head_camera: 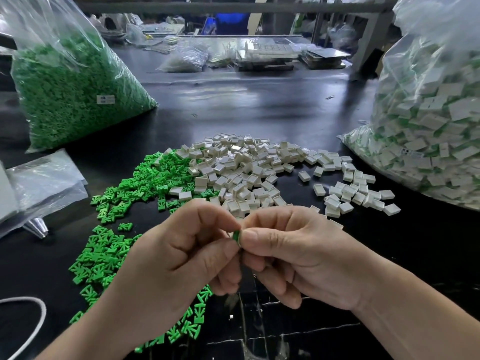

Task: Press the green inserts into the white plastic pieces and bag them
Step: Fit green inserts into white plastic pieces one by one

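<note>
Green insert (235, 235) pinched between fingers of left hand (181, 253) and right hand (298, 253), above dark table (285, 105).

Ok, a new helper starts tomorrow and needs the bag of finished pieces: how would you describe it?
On the dark worktable stand two big clear bags. Take the right bag, beside the pile of white pieces. It holds white pieces with green showing in them, while the left bag holds only green inserts.

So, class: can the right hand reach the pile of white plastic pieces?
Probably yes: the pile of white plastic pieces lies beyond the right hand, unobstructed, though that hand pinches a green insert.
</note>
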The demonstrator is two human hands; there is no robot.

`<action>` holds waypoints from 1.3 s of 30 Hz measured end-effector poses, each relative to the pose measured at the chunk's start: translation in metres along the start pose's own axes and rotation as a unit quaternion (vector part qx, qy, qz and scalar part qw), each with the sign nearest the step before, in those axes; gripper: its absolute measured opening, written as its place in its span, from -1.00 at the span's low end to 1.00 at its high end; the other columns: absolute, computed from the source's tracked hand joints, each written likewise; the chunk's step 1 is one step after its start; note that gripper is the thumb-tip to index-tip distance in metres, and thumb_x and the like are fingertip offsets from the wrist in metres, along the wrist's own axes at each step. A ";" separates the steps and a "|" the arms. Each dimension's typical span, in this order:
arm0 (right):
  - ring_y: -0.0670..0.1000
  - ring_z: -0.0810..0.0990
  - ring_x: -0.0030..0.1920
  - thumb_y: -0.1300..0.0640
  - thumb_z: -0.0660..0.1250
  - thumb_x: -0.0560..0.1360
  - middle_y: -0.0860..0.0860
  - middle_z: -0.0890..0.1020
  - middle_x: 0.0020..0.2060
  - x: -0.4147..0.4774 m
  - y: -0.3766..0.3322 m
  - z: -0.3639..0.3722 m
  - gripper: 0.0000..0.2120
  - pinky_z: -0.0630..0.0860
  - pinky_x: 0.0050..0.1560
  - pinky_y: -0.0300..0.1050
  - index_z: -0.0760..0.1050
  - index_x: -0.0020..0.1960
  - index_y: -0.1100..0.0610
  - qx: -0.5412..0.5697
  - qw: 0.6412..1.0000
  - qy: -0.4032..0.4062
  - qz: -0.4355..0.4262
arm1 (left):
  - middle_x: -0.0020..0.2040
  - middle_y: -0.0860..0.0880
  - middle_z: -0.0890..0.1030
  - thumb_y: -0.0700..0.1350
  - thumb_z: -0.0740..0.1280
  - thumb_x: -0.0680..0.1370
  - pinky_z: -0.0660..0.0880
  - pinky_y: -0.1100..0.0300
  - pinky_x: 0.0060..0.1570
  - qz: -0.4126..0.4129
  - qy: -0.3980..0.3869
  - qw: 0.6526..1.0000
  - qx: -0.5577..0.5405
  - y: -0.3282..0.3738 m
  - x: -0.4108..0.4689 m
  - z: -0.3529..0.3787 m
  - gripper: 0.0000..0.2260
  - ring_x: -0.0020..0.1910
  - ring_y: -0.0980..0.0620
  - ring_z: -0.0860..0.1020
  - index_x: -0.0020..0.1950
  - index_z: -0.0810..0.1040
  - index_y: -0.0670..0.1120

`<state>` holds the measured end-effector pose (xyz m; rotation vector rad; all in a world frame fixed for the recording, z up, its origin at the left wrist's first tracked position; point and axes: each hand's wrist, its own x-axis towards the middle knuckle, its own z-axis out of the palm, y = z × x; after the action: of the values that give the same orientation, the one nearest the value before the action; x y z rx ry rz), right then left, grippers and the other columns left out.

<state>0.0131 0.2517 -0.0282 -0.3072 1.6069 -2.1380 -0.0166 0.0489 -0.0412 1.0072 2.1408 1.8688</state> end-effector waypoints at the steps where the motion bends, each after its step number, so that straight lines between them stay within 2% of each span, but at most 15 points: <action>1: -0.11 0.49 -0.53 0.14 0.38 0.55 0.06 0.53 -0.38 0.000 0.000 0.000 -0.87 0.43 -0.59 -0.28 0.58 -0.16 0.14 0.000 1.000 0.000 0.004 | -0.36 -0.05 0.64 -0.04 0.33 0.51 0.56 0.23 -0.39 0.008 0.000 1.000 0.017 0.001 -0.001 -0.001 -0.88 -0.44 -0.03 0.63 0.04 0.53 0.07; 6: -0.04 0.58 -0.45 0.21 0.38 0.53 0.10 0.58 -0.31 0.003 0.002 -0.002 -0.94 0.53 -0.53 -0.22 0.59 -0.11 0.19 0.044 0.999 -0.015 0.014 | -0.35 -0.01 0.65 0.02 0.32 0.49 0.54 0.32 -0.40 0.009 0.005 0.998 0.063 0.006 -0.001 -0.002 -0.92 -0.44 0.06 0.62 -0.02 0.52 0.14; 9: 0.07 0.65 -0.33 0.31 0.36 0.45 0.20 0.61 -0.20 0.005 0.001 -0.009 -0.95 0.61 -0.42 -0.14 0.56 -0.09 0.26 0.122 0.992 -0.018 -0.016 | -0.29 0.04 0.66 0.17 0.31 0.52 0.53 0.37 -0.43 -0.045 0.073 0.987 0.136 0.007 0.002 -0.008 -0.90 -0.40 0.12 0.63 -0.03 0.53 0.21; 11: 0.10 0.64 -0.28 0.34 0.34 0.38 0.21 0.61 -0.16 0.006 -0.001 -0.016 -0.89 0.61 -0.40 -0.12 0.57 -0.10 0.25 0.179 0.983 0.003 -0.034 | -0.28 0.12 0.62 0.28 0.25 0.46 0.53 0.37 -0.40 -0.068 0.113 0.948 0.288 -0.001 0.003 -0.017 -0.79 -0.30 0.19 0.61 -0.02 0.53 0.23; 14: 0.02 0.53 -0.34 0.29 0.36 0.32 0.14 0.59 -0.19 0.007 -0.002 -0.022 -0.84 0.48 -0.47 -0.19 0.60 -0.12 0.17 0.186 0.980 0.062 -0.032 | -0.12 0.28 0.50 0.36 0.11 0.40 0.56 0.26 -0.23 -0.091 0.058 0.895 0.432 -0.010 0.004 -0.019 -0.59 -0.21 0.27 0.52 0.05 0.54 0.19; 15: -0.01 0.48 -0.39 0.26 0.39 0.31 0.10 0.57 -0.25 0.007 -0.001 -0.022 -0.85 0.41 -0.52 -0.22 0.62 -0.13 0.14 0.146 0.985 0.091 -0.020 | -0.08 0.30 0.47 0.38 0.10 0.40 0.58 0.20 -0.18 -0.088 0.035 0.892 0.442 -0.012 0.003 -0.016 -0.57 -0.18 0.29 0.50 0.08 0.54 0.19; 17: -0.08 0.43 -0.47 0.15 0.47 0.35 -0.01 0.55 -0.36 0.007 0.002 -0.018 -0.90 0.32 -0.56 -0.27 0.64 -0.14 0.04 -0.033 0.988 0.153 0.009 | -0.05 0.30 0.46 0.37 0.14 0.43 0.56 0.24 -0.19 -0.060 0.006 0.882 0.468 -0.013 0.001 -0.008 -0.59 -0.19 0.28 0.49 0.14 0.53 0.21; 19: -0.14 0.54 -0.40 -0.09 0.46 0.42 -0.11 0.62 -0.34 0.006 0.006 -0.012 -0.86 0.46 -0.42 -0.29 0.63 -0.07 -0.06 -0.250 0.951 0.182 0.011 | -0.06 0.25 0.45 0.33 0.19 0.44 0.49 0.28 -0.23 -0.042 -0.021 0.865 0.499 -0.014 0.003 -0.002 -0.61 -0.19 0.21 0.47 0.18 0.54 0.22; 21: -0.13 0.63 -0.24 -0.22 0.41 0.45 -0.13 0.66 -0.23 0.006 0.010 -0.006 -0.78 0.59 -0.21 -0.16 0.61 -0.03 -0.12 -0.368 0.911 0.186 -0.001 | -0.10 0.19 0.44 0.27 0.22 0.45 0.46 0.26 -0.24 -0.035 -0.042 0.852 0.521 -0.015 0.005 0.001 -0.66 -0.17 0.18 0.42 0.13 0.57 0.21; 26: -0.24 0.54 -0.28 -0.11 0.41 0.52 -0.24 0.60 -0.28 0.007 0.012 -0.002 -0.90 0.49 -0.23 -0.33 0.60 -0.09 -0.10 -0.415 0.886 0.206 0.018 | -0.09 0.21 0.44 0.21 0.27 0.47 0.31 0.29 -0.15 -0.035 -0.036 0.851 0.522 -0.018 0.008 0.001 -0.79 -0.07 0.17 0.42 0.03 0.56 0.19; 29: -0.24 0.56 -0.24 -0.15 0.40 0.51 -0.23 0.61 -0.25 0.008 0.014 -0.001 -0.87 0.50 -0.19 -0.32 0.59 -0.07 -0.11 -0.432 0.877 0.209 0.014 | -0.14 0.20 0.46 0.21 0.25 0.45 0.30 0.34 -0.16 -0.026 -0.018 0.859 0.512 -0.012 0.008 0.004 -0.80 -0.13 0.18 0.43 -0.06 0.54 0.14; 31: -0.21 0.61 -0.18 -0.20 0.39 0.51 -0.20 0.64 -0.18 0.008 0.016 -0.002 -0.82 0.54 -0.16 -0.28 0.59 -0.01 -0.13 -0.426 0.879 0.214 0.011 | -0.17 0.21 0.46 0.19 0.23 0.42 0.30 0.39 -0.14 -0.022 0.002 0.875 0.484 -0.008 0.007 0.005 -0.81 -0.15 0.20 0.41 -0.10 0.50 0.13; 33: -0.22 0.62 -0.25 -0.18 0.40 0.53 -0.18 0.66 -0.20 0.008 0.015 -0.003 -0.82 0.52 -0.28 -0.31 0.62 0.03 -0.10 -0.373 0.907 0.194 0.018 | -0.17 0.21 0.45 0.16 0.23 0.40 0.31 0.38 -0.11 -0.015 0.018 0.887 0.461 -0.004 0.007 0.005 -0.83 -0.14 0.18 0.41 -0.11 0.49 0.13; 36: -0.18 0.43 -0.52 -0.04 0.42 0.49 -0.09 0.60 -0.34 0.009 0.013 -0.001 -0.86 0.29 -0.55 -0.38 0.66 -0.01 -0.01 -0.219 0.964 0.137 0.056 | -0.17 0.21 0.45 0.13 0.24 0.40 0.33 0.35 -0.12 -0.005 0.023 0.899 0.437 0.000 0.005 0.007 -0.86 -0.13 0.17 0.44 -0.12 0.49 0.14; 39: -0.09 0.30 -0.55 0.13 0.39 0.43 0.02 0.52 -0.40 0.012 0.011 -0.004 -0.89 0.17 -0.62 -0.30 0.66 -0.07 0.07 -0.090 0.985 0.124 0.084 | -0.15 0.24 0.47 0.16 0.22 0.44 0.40 0.33 -0.13 -0.005 0.023 0.908 0.418 0.000 0.006 0.006 -0.85 -0.11 0.20 0.47 -0.06 0.48 0.18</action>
<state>0.0039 0.2467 -0.0411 0.0439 1.8970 -1.9690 -0.0180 0.0569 -0.0411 1.0416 3.0296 0.9136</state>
